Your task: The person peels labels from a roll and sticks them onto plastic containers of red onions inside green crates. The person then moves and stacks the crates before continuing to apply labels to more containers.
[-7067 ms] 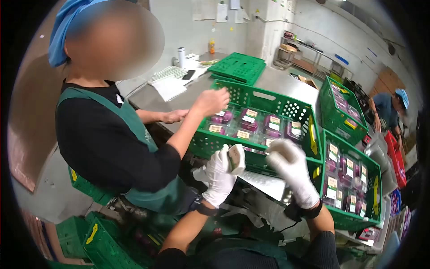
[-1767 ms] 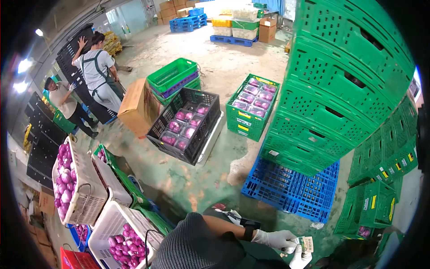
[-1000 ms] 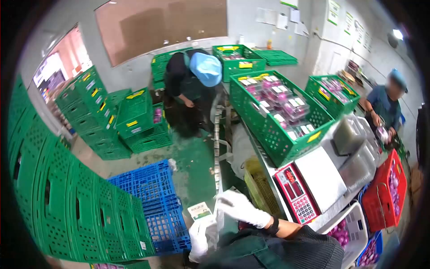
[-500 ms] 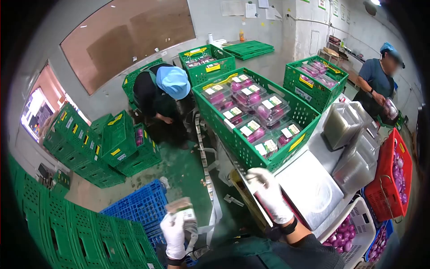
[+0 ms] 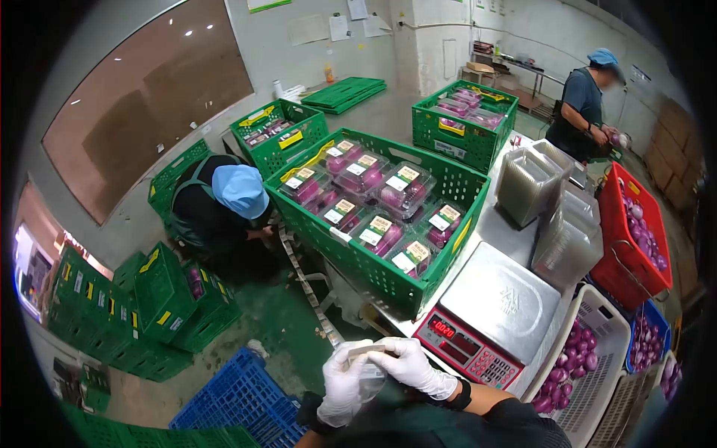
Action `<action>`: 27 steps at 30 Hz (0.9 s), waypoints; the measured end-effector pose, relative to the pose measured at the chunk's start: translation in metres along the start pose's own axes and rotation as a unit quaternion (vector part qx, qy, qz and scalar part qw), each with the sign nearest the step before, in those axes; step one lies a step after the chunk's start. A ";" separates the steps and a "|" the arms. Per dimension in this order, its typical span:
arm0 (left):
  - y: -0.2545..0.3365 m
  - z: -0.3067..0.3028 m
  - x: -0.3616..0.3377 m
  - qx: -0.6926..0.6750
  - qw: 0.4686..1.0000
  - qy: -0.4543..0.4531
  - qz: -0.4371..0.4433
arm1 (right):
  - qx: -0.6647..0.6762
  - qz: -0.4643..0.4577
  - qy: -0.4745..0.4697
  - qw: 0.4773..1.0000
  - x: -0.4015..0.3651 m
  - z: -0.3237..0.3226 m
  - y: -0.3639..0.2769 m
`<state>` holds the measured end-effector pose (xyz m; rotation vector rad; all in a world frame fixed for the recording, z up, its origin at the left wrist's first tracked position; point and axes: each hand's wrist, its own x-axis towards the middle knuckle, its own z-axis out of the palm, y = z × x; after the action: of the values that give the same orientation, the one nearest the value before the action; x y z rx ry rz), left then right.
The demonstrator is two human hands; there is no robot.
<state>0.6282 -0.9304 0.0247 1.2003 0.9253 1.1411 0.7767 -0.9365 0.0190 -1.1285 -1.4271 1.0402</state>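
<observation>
My left hand (image 5: 345, 384), in a white glove, is closed around a small stack of printed labels (image 5: 366, 349), which shows mostly edge-on. My right hand (image 5: 415, 367), also gloved, pinches the same labels at their top edge; its fingertips partly hide them. Just right of my hands is a red-framed digital scale (image 5: 504, 310), its metal pan bare. Beyond them a green crate (image 5: 358, 243) holds several clear boxes of purple onions (image 5: 381, 233) with labels on their lids. A long label strip (image 5: 302, 280) trails down beside the table.
Stacked clear trays (image 5: 567, 235) stand behind the scale. A white basket (image 5: 597, 396) and a red crate (image 5: 635, 239) of onions lie right. One co-worker (image 5: 216, 198) bends at left; another (image 5: 586, 104) stands at back right. Green crates (image 5: 104, 321) and blue pallets (image 5: 239, 403) fill the left.
My right hand has left the scale's near edge and come down to meet my left hand at the labels. The view has swung right, uncovering the scale's display.
</observation>
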 end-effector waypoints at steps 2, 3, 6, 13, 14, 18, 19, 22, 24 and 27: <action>0.009 -0.005 0.000 -0.033 0.999 -0.003 0.025 | 0.033 0.001 0.067 0.997 -0.003 0.019 -0.006; 0.009 -0.009 0.000 -0.031 0.998 0.009 0.050 | 0.020 -0.002 0.094 0.995 -0.004 0.027 -0.003; -0.018 -0.051 -0.003 -0.118 0.983 -0.066 -0.121 | -0.068 -0.027 0.130 0.989 -0.005 0.047 -0.006; -0.023 -0.098 -0.003 -0.080 0.987 -0.081 -0.112 | 0.021 0.080 0.141 0.987 -0.010 0.088 -0.002; -0.019 -0.100 -0.004 -0.086 0.987 -0.076 -0.111 | 0.062 0.090 0.131 0.985 -0.009 0.091 0.003; -0.023 -0.106 -0.005 -0.023 0.994 -0.084 -0.062 | 0.156 0.160 0.089 0.971 -0.011 0.097 -0.005; -0.020 -0.105 -0.002 0.054 0.994 -0.093 -0.037 | 0.149 0.136 0.107 0.973 -0.010 0.099 -0.005; -0.054 -0.091 0.007 -0.138 0.970 -0.139 -0.142 | 0.180 0.170 0.175 0.953 -0.003 0.094 0.015; -0.083 -0.081 0.012 -0.145 0.959 -0.181 -0.166 | 0.264 0.236 0.209 0.912 -0.016 0.086 0.067; -0.130 -0.061 0.025 -0.004 0.960 -0.204 -0.193 | 0.271 0.271 0.280 0.880 -0.032 0.071 0.119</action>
<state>0.5960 -0.8927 -0.1125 1.1287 0.7875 0.5566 0.7232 -0.9474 -0.1124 -1.2809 -0.3133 1.2514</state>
